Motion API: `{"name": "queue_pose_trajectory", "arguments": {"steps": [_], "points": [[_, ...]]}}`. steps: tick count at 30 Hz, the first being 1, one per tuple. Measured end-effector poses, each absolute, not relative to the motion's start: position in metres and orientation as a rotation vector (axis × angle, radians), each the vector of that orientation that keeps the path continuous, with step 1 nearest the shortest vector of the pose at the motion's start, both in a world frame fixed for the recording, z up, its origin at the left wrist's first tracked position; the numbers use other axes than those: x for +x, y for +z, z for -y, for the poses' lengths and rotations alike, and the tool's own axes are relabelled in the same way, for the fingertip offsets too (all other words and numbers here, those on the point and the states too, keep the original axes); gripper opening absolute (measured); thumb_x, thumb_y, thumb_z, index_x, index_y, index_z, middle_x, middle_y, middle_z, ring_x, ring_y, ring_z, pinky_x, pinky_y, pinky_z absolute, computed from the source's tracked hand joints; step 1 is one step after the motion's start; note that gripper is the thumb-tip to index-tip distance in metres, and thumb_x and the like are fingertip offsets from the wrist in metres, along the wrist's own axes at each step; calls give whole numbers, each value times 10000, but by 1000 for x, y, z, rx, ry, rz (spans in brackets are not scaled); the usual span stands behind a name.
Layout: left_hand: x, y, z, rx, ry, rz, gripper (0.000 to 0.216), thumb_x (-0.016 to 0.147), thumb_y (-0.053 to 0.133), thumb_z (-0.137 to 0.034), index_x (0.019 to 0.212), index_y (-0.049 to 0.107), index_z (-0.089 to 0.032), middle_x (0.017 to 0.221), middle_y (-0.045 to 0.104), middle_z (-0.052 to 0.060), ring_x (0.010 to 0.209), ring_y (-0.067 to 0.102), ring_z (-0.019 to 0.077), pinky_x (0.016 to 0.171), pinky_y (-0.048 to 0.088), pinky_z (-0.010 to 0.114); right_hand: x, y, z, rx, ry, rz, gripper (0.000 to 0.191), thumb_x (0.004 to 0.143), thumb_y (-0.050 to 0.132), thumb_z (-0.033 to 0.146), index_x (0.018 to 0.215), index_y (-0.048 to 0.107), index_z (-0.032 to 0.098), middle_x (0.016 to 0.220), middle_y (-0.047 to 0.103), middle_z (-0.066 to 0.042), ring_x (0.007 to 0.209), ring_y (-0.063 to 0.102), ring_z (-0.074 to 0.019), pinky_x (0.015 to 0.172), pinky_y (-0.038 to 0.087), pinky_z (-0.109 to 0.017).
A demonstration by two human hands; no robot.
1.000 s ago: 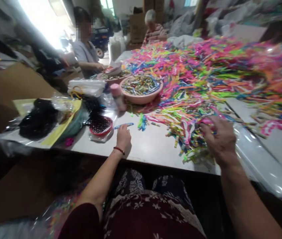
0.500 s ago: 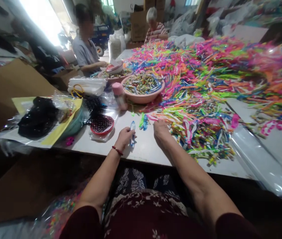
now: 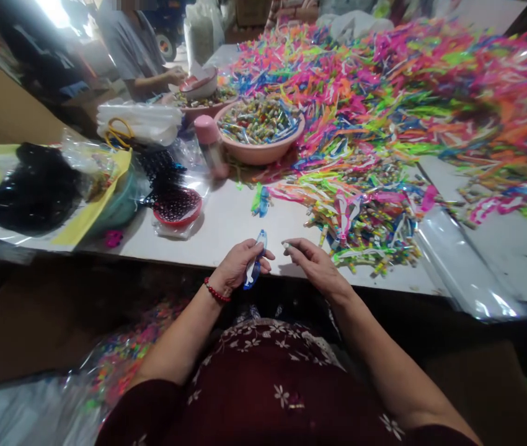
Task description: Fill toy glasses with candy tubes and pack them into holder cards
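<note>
My left hand point(image 3: 240, 265) is closed on a blue plastic strip point(image 3: 255, 266) at the near edge of the white table point(image 3: 226, 226). A red bead bracelet sits on that wrist. My right hand point(image 3: 312, 263) is just to its right, thumb and forefinger pinched on a small pale piece point(image 3: 286, 245). The two hands are a few centimetres apart over the table edge. A heap of bright plastic strips and small rolls point(image 3: 370, 217) lies right of my right hand.
A pink basin of small rolls point(image 3: 258, 130) stands at the back, a pink bottle point(image 3: 210, 145) beside it. A red mesh dish point(image 3: 177, 207), black netting point(image 3: 35, 186) and yellow paper lie at left. Clear plastic sheeting point(image 3: 468, 272) hangs at right. Another person point(image 3: 136, 46) works at far left.
My right hand came from the heap to meet my left hand, carrying a small piece. My left hand lifted the blue strip and both drew back to the table edge. The view tilted down.
</note>
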State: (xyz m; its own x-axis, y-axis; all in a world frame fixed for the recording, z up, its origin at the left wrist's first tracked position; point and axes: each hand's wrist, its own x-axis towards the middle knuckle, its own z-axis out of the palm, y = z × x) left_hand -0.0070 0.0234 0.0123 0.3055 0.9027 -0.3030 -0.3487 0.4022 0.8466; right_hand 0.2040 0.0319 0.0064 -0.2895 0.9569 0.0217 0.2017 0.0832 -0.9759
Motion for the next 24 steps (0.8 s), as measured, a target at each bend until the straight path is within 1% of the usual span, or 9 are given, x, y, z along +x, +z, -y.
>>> {"name": "queue_pose_trajectory", "arguments": {"steps": [2, 4, 6, 9, 12, 14, 18, 24], "points": [[-3, 13, -18, 800, 860, -842, 416, 808, 796, -410, 995, 565, -118, 897, 719, 81, 575, 652, 96, 525, 527, 191, 210, 7, -22, -1130, 1356, 1531, 380, 907, 635, 513, 1118, 692, 202, 973, 722, -41, 893, 637, -173, 790, 509, -290], [1, 13, -13, 825, 803, -792, 477, 802, 798, -382, 1116, 538, -135, 896, 723, 65, 542, 645, 96, 487, 509, 183, 216, 8, -16, -1101, 1397, 1477, 377, 880, 684, 508, 1113, 709, 212, 1021, 730, -45, 926, 648, -178, 812, 520, -296], [4, 13, -9, 836, 768, -759, 495, 820, 779, -385, 1167, 515, -153, 846, 707, 32, 506, 631, 93, 446, 482, 171, 220, 10, -13, -1084, 1400, 1462, 368, 869, 711, 492, 1117, 726, 221, 1074, 734, -50, 975, 654, -187, 868, 521, -316], [7, 12, -4, 849, 714, -736, 411, 905, 682, -428, 1172, 510, -166, 747, 649, -18, 469, 612, 85, 400, 430, 149, 226, 11, -10, -1069, 1359, 1499, 350, 874, 718, 473, 1121, 748, 226, 1108, 729, -56, 1028, 649, -196, 958, 500, -348], [7, 11, 0, 848, 623, -735, 347, 949, 620, -431, 1163, 492, -190, 719, 632, -31, 460, 617, 90, 393, 423, 149, 231, 10, -9, -1033, 1381, 1508, 324, 871, 733, 444, 1119, 758, 237, 1108, 726, -48, 1048, 647, -192, 993, 486, -352], [6, 12, 2, 858, 561, -725, 330, 952, 617, -433, 1144, 490, -197, 726, 641, -25, 463, 627, 99, 401, 440, 157, 233, 8, -9, -1012, 1446, 1479, 315, 858, 753, 426, 1113, 759, 242, 1089, 733, -39, 1027, 655, -184, 981, 493, -343], [5, 13, 5, 890, 494, -684, 360, 948, 628, -457, 1161, 517, -189, 726, 644, -13, 462, 624, 103, 420, 467, 174, 235, 6, -6, -1008, 1543, 1434, 314, 837, 776, 427, 1086, 762, 235, 1032, 741, -35, 936, 669, -171, 904, 529, -329], [4, 14, 6, 906, 435, -675, 350, 947, 634, -449, 1167, 542, -193, 697, 638, -13, 444, 601, 97, 426, 468, 181, 239, 11, -8, -970, 1493, 1553, 274, 826, 785, 437, 1014, 793, 237, 1038, 737, -53, 955, 677, -182, 916, 547, -349]]}}
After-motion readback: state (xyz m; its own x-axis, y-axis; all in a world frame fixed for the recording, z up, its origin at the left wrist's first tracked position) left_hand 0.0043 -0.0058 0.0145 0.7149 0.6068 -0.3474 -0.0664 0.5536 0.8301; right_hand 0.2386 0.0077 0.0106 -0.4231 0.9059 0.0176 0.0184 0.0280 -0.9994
